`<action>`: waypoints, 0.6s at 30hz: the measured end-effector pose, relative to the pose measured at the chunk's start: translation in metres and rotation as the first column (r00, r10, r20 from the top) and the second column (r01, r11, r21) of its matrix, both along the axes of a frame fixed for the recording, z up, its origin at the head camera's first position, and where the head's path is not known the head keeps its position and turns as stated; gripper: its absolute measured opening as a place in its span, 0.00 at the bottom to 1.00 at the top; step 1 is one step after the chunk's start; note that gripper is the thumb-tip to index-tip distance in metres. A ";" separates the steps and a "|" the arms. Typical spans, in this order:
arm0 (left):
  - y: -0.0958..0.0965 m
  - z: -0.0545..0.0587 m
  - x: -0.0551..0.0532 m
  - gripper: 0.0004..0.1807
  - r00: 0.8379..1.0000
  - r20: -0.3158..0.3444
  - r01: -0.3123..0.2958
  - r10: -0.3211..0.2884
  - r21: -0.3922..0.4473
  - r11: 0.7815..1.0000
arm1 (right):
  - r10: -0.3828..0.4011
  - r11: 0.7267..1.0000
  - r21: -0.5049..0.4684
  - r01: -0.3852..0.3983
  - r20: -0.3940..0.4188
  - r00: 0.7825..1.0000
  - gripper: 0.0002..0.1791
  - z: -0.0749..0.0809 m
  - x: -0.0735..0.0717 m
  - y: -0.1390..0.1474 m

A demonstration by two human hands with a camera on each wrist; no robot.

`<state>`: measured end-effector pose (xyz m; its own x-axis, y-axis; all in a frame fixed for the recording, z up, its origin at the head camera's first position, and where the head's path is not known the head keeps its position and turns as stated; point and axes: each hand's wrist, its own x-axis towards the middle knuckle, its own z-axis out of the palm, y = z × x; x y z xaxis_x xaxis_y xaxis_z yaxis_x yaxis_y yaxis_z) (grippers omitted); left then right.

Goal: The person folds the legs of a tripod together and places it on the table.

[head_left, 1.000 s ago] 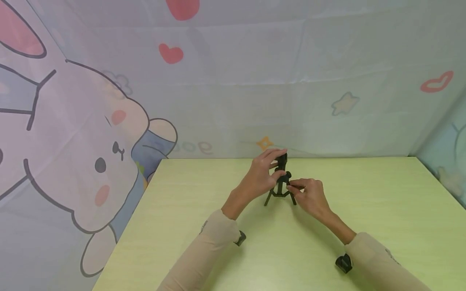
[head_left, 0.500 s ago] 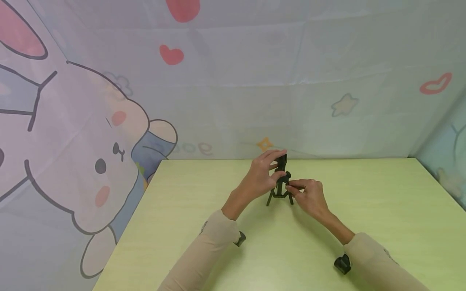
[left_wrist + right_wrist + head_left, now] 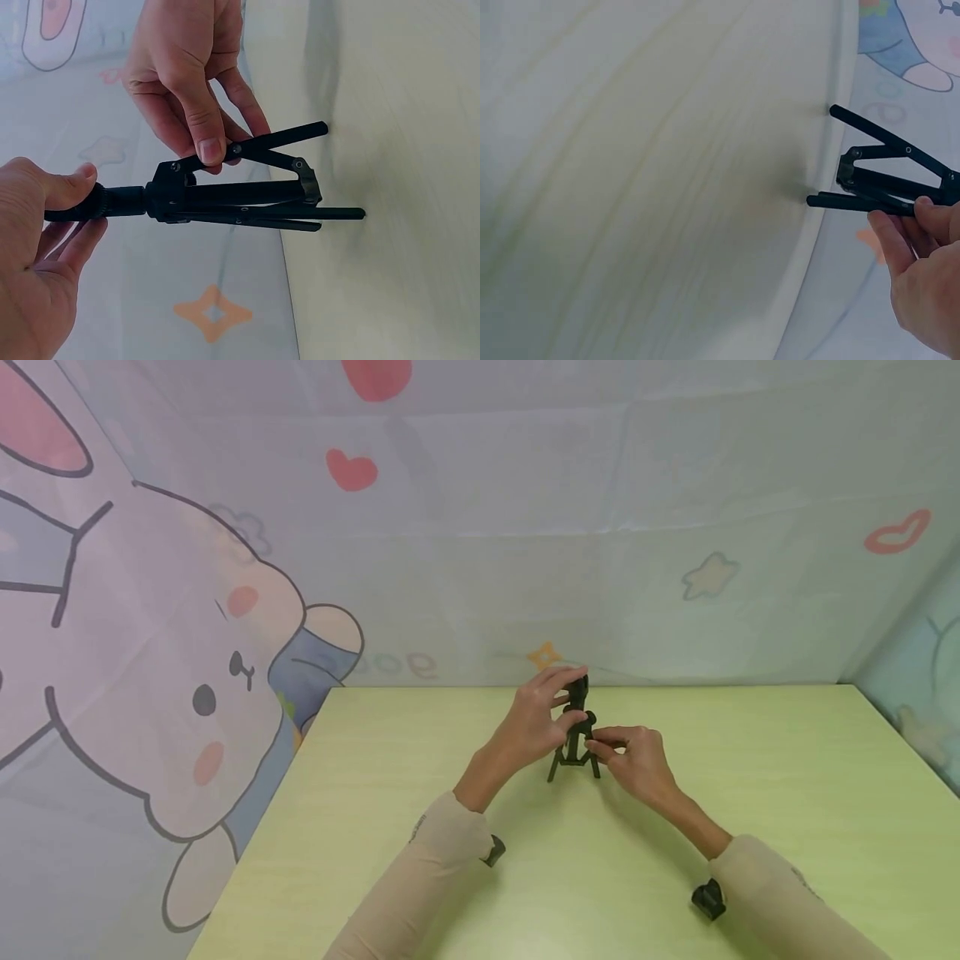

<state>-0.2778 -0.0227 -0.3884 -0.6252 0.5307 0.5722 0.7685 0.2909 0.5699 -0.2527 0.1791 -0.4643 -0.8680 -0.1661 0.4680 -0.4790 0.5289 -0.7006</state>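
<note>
A small black tripod (image 3: 573,748) stands upright over the far part of the table, its legs partly spread. My left hand (image 3: 534,720) grips its top, thumb in front and fingers bent over the head, which they partly cover. From the right, my right hand (image 3: 641,765) pinches one leg between thumb and fingers. In the left wrist view, the right thumb presses on the leg (image 3: 281,139) near its brace joint, while the left hand (image 3: 37,247) holds the knobbed upper end. The right wrist view shows the leg feet (image 3: 832,110) close to the tabletop.
The pale yellow-green table (image 3: 787,793) ends at a fabric backdrop (image 3: 487,568) printed with a rabbit and hearts, just behind the tripod. Black wrist cameras (image 3: 708,900) sit under both beige sleeves (image 3: 427,877).
The tripod's legs have drawn slightly closer together, the right one moving inward with my right hand. My left hand keeps its grip on the top, nearly still.
</note>
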 end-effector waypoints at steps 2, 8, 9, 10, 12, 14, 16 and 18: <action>0.000 0.000 0.000 0.30 1.000 0.000 0.004 -0.004 -0.003 1.000 | 0.015 1.000 0.008 -0.016 0.032 0.999 0.08 0.000 0.000 0.003; -0.002 0.000 0.000 0.31 1.000 -0.005 0.020 -0.020 -0.003 1.000 | 0.048 0.996 0.070 -0.056 0.107 0.993 0.05 0.000 0.000 0.010; -0.002 0.000 0.000 0.31 1.000 -0.004 0.021 -0.021 -0.001 1.000 | 0.058 0.994 0.080 -0.068 0.116 0.992 0.05 0.000 0.000 0.011; -0.002 0.000 0.000 0.31 1.000 -0.005 0.022 -0.022 0.001 1.000 | 0.065 0.992 0.099 -0.078 0.121 0.990 0.04 -0.002 0.000 0.012; -0.003 0.000 0.000 0.31 1.000 -0.008 0.023 -0.023 0.003 1.000 | 0.084 0.985 0.137 -0.101 0.123 0.989 0.03 -0.004 -0.001 0.014; -0.003 0.000 0.000 0.31 1.000 -0.012 0.024 -0.024 0.002 1.000 | 0.106 0.978 0.169 -0.125 0.116 0.988 0.03 -0.007 -0.003 0.016; -0.002 0.000 -0.001 0.32 0.999 -0.021 0.025 -0.025 0.000 1.000 | 0.120 0.970 0.197 -0.141 0.114 0.986 0.03 -0.010 -0.004 0.017; -0.002 -0.001 -0.002 0.32 0.999 -0.028 0.027 -0.027 -0.002 1.000 | 0.129 0.966 0.210 -0.152 0.120 0.984 0.03 -0.011 -0.005 0.017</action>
<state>-0.2796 -0.0247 -0.3893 -0.5947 0.5478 0.5885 0.7915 0.2706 0.5480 -0.2575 0.1961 -0.4755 -0.8707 -0.3780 0.3147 -0.4897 0.6068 -0.6261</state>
